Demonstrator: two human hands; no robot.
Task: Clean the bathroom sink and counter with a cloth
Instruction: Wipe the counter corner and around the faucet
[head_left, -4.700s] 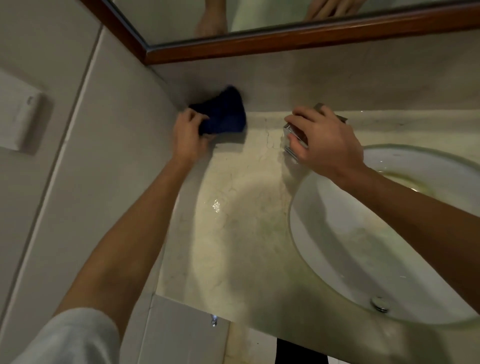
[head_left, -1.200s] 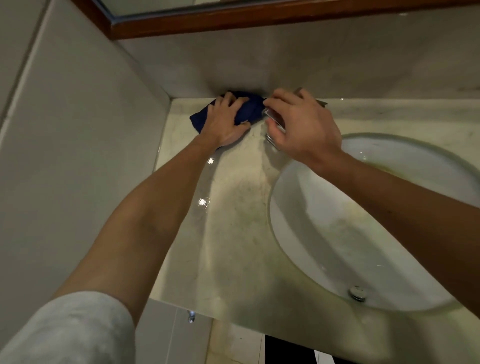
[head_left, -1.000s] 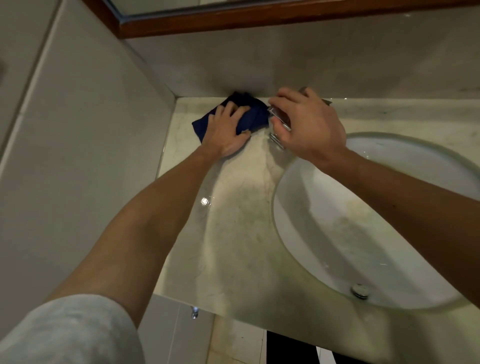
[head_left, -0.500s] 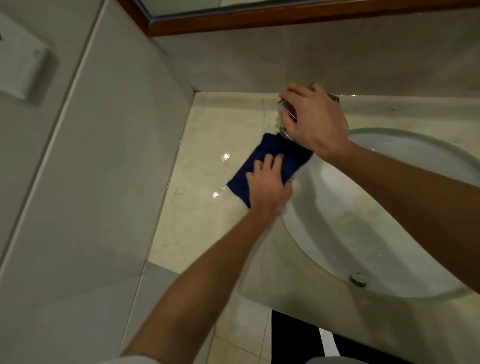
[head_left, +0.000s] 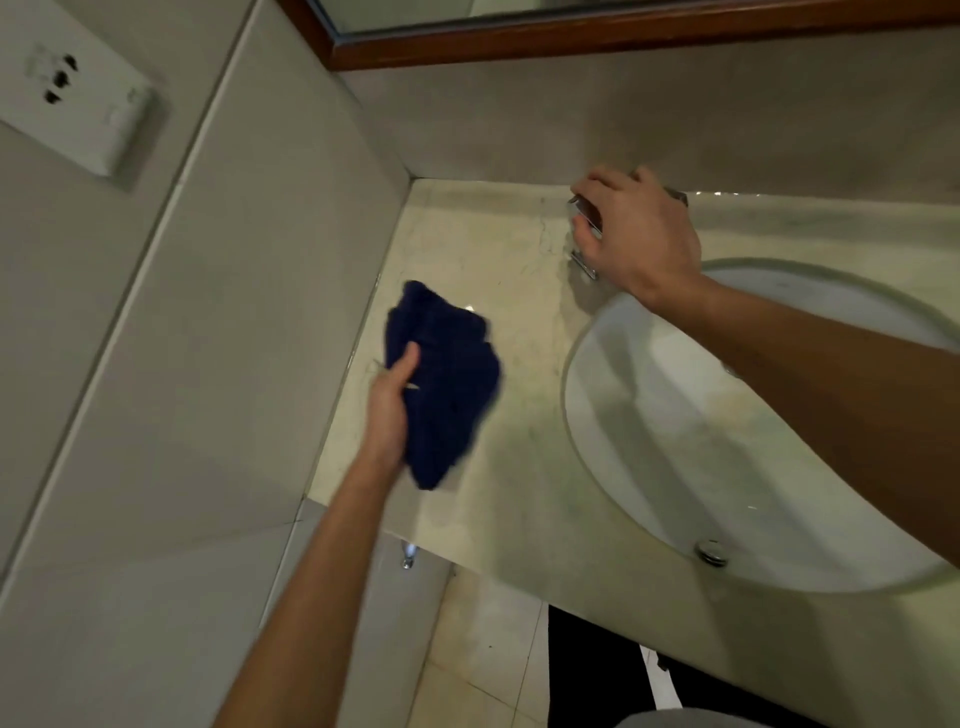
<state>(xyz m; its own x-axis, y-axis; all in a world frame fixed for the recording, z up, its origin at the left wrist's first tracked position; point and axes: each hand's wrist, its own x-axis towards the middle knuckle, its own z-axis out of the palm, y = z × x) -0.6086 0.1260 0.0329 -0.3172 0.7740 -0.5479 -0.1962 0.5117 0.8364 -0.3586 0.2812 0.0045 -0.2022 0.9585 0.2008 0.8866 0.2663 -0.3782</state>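
Since half a second ago the one dark blue cloth (head_left: 447, 384) has left the sink (head_left: 675, 467) rim; the left hand (head_left: 389, 400) is now gripping it bunched, draping right of the thumb, at the counter (head_left: 483, 244)'s left edge. The right hand (head_left: 639, 234) is still curling over one chrome fixture (head_left: 584, 213).

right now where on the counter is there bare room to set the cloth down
Bare counter runs from the back left corner to the right hand. Another patch lies between the cloth and the sink. It is crowded where the right hand covers a metal fixture, and where the left hand grips the cloth.
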